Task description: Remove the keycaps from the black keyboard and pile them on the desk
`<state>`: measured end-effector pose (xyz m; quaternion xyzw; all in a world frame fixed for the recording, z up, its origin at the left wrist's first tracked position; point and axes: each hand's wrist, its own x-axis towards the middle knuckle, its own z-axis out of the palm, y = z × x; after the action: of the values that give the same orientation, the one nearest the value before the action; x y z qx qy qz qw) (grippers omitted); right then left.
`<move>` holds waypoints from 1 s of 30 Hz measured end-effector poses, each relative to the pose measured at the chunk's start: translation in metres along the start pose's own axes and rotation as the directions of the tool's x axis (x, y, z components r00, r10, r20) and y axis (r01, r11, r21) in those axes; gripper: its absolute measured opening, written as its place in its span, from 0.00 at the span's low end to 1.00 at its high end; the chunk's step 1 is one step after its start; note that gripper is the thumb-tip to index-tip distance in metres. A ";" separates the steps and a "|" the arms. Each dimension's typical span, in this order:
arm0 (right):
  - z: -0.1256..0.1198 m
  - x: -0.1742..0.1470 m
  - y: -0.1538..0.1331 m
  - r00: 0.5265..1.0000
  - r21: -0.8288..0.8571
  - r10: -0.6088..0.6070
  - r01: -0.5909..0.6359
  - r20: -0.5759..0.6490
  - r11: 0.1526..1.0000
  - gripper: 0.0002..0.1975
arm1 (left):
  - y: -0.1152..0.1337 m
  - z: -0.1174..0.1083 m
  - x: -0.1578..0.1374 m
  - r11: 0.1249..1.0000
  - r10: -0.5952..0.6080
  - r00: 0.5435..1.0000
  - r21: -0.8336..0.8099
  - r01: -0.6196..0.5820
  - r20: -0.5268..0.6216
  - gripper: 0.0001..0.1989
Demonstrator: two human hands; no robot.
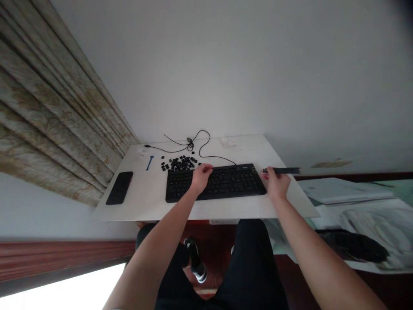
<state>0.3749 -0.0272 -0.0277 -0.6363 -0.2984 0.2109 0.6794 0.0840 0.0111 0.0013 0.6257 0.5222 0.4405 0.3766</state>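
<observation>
A black keyboard lies on the white table. Over its upper middle part is my left hand, fingers pinched together; whatever they hold, if anything, is too small to make out. My right hand is closed around a black-handled keycap puller, whose thin wire end points left over the keyboard's upper right corner. A pile of loose black keycaps lies just behind the keyboard's left half, with a few scattered around it.
A black cable loops behind the keyboard, tied in a bundle. To the left lie a blue tool and a dark phone. A patterned curtain hangs at the left, and a wall stands behind the table.
</observation>
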 end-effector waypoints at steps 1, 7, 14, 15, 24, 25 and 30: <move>0.000 -0.001 0.000 1.000 -0.024 -0.014 0.014 0.009 1.000 0.16 | 0.000 -0.006 0.008 0.999 -0.042 0.999 -0.011 0.042 -0.005 0.07; 0.001 -0.005 -0.009 0.999 -0.098 -0.032 0.035 0.026 0.995 0.16 | -0.001 -0.046 0.052 0.968 -0.104 0.993 0.224 0.113 -0.052 0.07; 0.001 -0.006 -0.009 1.000 -0.138 -0.022 0.022 0.006 0.990 0.18 | -0.007 -0.054 0.062 0.859 -0.029 0.999 0.513 0.008 0.034 0.08; 0.001 -0.006 -0.009 1.000 -0.137 -0.021 0.023 0.011 0.990 0.18 | -0.006 -0.053 0.060 0.850 0.014 1.000 0.526 -0.026 0.026 0.09; 0.000 -0.005 -0.008 1.000 -0.070 0.006 -0.004 0.026 0.998 0.16 | 0.006 -0.003 0.004 0.893 0.230 0.971 0.384 -0.237 0.063 0.14; 0.000 -0.004 -0.007 1.000 -0.054 0.011 -0.009 0.022 0.999 0.16 | 0.006 0.003 -0.003 0.893 0.239 0.967 0.373 -0.253 0.084 0.14; -0.002 0.007 -0.002 0.995 0.081 0.102 -0.103 0.014 0.991 0.17 | 0.005 0.011 -0.017 0.858 0.269 0.949 0.407 -0.313 0.163 0.15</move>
<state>0.3816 -0.0242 -0.0244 -0.6212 -0.2599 0.2609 0.6917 0.0948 -0.0068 -0.0008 0.7858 0.4858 0.3350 0.1852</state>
